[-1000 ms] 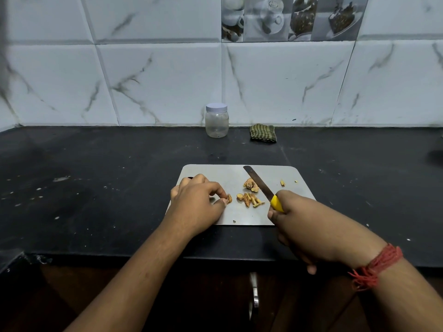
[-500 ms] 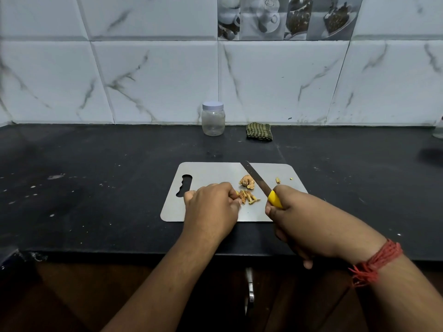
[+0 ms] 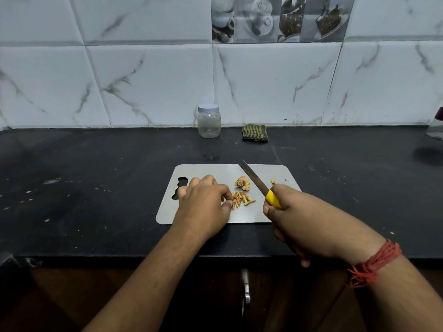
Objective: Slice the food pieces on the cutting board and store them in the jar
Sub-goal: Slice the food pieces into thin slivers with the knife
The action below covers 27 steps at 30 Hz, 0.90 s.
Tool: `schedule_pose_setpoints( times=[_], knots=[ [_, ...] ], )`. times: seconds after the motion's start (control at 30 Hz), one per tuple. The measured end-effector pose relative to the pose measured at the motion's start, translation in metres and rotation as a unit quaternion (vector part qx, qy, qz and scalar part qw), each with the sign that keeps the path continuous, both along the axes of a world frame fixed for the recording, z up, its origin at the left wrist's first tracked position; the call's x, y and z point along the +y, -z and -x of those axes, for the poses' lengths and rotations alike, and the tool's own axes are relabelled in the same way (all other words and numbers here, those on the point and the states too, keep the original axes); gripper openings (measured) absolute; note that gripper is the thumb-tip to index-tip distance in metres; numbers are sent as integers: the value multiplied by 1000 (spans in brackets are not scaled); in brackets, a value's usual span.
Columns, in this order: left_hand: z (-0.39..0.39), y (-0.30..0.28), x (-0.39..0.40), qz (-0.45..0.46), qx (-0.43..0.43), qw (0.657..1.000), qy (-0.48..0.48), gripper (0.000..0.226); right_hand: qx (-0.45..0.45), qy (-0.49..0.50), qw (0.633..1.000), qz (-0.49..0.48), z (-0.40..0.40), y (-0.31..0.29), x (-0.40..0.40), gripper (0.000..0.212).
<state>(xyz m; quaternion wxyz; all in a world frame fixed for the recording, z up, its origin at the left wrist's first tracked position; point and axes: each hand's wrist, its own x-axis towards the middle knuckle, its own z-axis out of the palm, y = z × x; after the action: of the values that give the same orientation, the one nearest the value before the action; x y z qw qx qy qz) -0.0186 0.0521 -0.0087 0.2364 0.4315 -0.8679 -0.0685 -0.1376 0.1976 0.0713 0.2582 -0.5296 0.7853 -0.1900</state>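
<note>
A grey cutting board [image 3: 211,170] lies on the black counter. On it sit a pile of thin tan strips [image 3: 243,200] and, just behind, an uncut knobbly chunk [image 3: 242,183]. My left hand [image 3: 203,204] rests on the board, its curled fingertips pinching the left end of the strips. My right hand [image 3: 294,216] grips the yellow handle of a knife [image 3: 255,180], whose blade points away to the left, right of the chunk. A clear jar [image 3: 209,121] with a white lid on stands at the back wall.
A folded green striped cloth [image 3: 254,133] lies right of the jar. Small crumbs [image 3: 273,180] lie at the board's right edge. A clear container [image 3: 436,130] shows at the far right edge. The counter's front edge runs under my forearms.
My left hand has slid right across the board, uncovering the handle hole, and now pinches the strip pile. The knife hand has stayed about where it was.
</note>
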Motion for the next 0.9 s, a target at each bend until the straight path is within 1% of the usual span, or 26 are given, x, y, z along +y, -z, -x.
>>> schedule_pose_setpoints(
  times=[0.17,0.33,0.5,0.6,0.7,0.77,0.83,0.9],
  knots=[
    [-4,-2,-3,-9,31,999,-1,13,-1,7,1000,-3,1,0,2,16],
    [-10,-5,-12,-13,-7,1000,-7,18,3,2,1000,-3,0,1,0,17],
    [-15,-6,-16,-6,-11,1000,-17,9,3,1,1000,-5,-2,3,-2,17],
    [-18,-5,-19,-13,1,1000,-17,7,3,-1,1000,-5,-1,4,-2,16],
    [-18,-4,-19,-18,9,1000,-8,16,4,-1,1000,-8,-2,4,-2,16],
    [-16,-5,-19,-24,-2,1000,-2,16,4,2,1000,-12,-3,4,-3,17],
    [-15,-4,-19,-31,-11,999,-2,16,13,5,1000,-24,-6,5,-4,16],
    [-16,-2,-21,-46,11,999,-5,15,49,6,998,-25,-11,9,-7,15]
  ],
)
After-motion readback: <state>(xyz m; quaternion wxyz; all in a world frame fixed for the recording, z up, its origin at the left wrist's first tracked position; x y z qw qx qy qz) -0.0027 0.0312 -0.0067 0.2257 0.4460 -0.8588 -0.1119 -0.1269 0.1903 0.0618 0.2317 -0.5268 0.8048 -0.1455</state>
